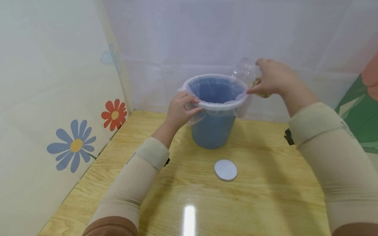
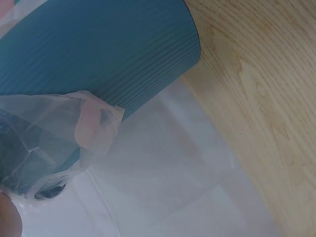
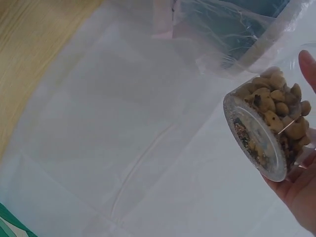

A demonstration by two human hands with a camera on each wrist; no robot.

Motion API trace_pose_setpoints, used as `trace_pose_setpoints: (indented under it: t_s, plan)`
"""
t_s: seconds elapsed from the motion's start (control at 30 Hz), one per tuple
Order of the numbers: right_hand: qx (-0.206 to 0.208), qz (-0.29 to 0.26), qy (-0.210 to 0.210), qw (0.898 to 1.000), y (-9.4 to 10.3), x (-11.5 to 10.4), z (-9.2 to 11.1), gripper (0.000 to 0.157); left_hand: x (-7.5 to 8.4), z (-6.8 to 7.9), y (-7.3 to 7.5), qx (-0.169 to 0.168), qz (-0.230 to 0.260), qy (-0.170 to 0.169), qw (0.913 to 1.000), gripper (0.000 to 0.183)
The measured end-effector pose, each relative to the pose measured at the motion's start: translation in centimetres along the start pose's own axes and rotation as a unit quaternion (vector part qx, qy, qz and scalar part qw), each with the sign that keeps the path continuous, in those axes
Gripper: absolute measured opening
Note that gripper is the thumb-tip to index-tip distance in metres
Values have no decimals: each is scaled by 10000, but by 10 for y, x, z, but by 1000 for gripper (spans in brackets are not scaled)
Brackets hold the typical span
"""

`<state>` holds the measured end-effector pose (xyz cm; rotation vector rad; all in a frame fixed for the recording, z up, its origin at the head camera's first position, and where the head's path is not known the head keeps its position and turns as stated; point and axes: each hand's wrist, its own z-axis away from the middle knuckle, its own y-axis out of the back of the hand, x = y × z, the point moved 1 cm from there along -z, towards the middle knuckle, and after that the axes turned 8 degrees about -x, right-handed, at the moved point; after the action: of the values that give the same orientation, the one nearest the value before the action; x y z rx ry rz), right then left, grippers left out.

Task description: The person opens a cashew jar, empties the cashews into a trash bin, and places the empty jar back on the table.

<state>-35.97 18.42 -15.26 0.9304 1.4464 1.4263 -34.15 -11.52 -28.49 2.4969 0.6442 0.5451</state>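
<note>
A blue trash bin (image 1: 212, 131) stands upright on the table, its white rim lined with a clear plastic bag (image 2: 54, 123) folded over the outside. My left hand (image 1: 180, 108) grips the rim and bag at the near left, thumb outside. At the bin's right side my right hand (image 1: 274, 77) holds a clear plastic jar (image 1: 244, 69), tilted with its mouth end toward the bin opening. Tan, nut-like pieces (image 3: 276, 106) and darker crumbs lie toward the jar's base. The bottom of the bin's inside is hidden.
A round white lid (image 1: 225, 170) lies flat on the wood-grain table (image 1: 254, 203) in front of the bin. White sheeting (image 1: 189, 36) hangs close behind. On the left a wall (image 1: 44, 82) with printed flowers borders the table.
</note>
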Motion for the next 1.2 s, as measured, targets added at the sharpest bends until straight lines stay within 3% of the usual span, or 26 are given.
trace_pose_setpoints:
  t_s: [0.63, 1.2]
  plan:
    - [-112, 473, -37, 9988, 3, -12, -5, 121, -1, 2, 0, 90, -34, -37, 9999, 23]
    - [-182, 966, 249, 9948, 10, -18, -4, 115, 0, 2, 0, 77, 33, 14, 10000, 22]
